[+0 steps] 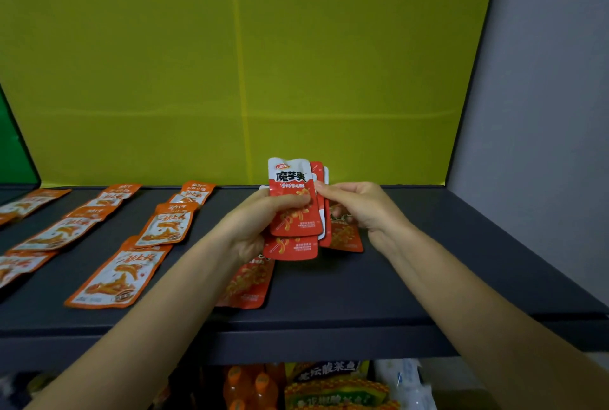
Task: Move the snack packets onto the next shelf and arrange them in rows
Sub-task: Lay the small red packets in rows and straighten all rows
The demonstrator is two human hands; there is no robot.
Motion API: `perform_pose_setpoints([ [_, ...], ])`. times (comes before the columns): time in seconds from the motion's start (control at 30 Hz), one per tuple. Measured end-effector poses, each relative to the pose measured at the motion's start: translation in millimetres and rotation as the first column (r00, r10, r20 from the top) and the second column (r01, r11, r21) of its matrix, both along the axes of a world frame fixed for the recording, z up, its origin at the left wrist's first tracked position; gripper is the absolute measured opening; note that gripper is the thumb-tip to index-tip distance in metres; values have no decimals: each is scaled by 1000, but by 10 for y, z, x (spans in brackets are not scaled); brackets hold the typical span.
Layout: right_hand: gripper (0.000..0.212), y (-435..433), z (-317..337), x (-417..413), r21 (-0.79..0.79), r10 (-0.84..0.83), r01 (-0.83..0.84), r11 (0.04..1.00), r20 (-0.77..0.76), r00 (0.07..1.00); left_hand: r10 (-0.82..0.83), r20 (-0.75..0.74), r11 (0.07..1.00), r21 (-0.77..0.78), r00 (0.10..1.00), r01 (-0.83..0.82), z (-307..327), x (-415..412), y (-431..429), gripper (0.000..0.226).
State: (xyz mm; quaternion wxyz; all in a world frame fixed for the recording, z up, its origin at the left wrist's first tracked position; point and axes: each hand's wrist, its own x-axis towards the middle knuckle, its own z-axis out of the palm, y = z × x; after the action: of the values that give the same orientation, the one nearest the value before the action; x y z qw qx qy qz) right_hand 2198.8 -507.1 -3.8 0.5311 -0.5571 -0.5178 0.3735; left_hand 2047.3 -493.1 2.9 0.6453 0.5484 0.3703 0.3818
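Several red packets [290,185] gripped in left hand [260,221], right hand [359,205] pinching one, dark shelf [395,278], yellow backboard [329,63]

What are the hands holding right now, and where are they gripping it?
The left hand grips a stack of red snack packets around its middle, thumb across the front. The right hand pinches the stack's upper right edge.
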Motion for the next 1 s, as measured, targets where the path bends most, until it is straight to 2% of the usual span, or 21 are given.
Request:
perform_pose_setpoints([
  [0.13,23,17,-31,15,59,-31,31,998,-12,999,15,7,1000,-6,1000,-15,-17,-20,-12,8],
  [0.27,28,46,-45,31,190,-203,159,969,241,949,35,31,999,-15,999,-34,-54,-27,-6,6],
  [0.37,28,-17,28,149,229,-258,198,953,269,928,84,37,996,-7,996,-84,-52,-99,15,5],
  [0.47,24,-227,3,283,173,-224,178,969,298,928,104,51,995,-6,993,-104,-3,-244,35,5],
  [0.57,19,-430,-186,299,-10,-119,131,991,353,928,110,70,994,-19,991,-109,45,-329,43,7],
  [0.63,21,-473,-300,300,-79,-94,135,988,389,917,115,66,993,-26,991,-114,59,-333,41,7],
  [0.73,25,-462,-389,321,-77,-108,165,983,481,870,74,60,997,-29,995,-73,46,-309,38,5],
  [0.83,27,-461,-408,312,-44,-125,194,980,627,769,32,63,999,-32,998,-30,24,-289,50,12],
  [1.0,27,-476,-425,301,-25,-132,209,978,700,702,19,51,999,-52,998,-17,52,-256,50,8],
])
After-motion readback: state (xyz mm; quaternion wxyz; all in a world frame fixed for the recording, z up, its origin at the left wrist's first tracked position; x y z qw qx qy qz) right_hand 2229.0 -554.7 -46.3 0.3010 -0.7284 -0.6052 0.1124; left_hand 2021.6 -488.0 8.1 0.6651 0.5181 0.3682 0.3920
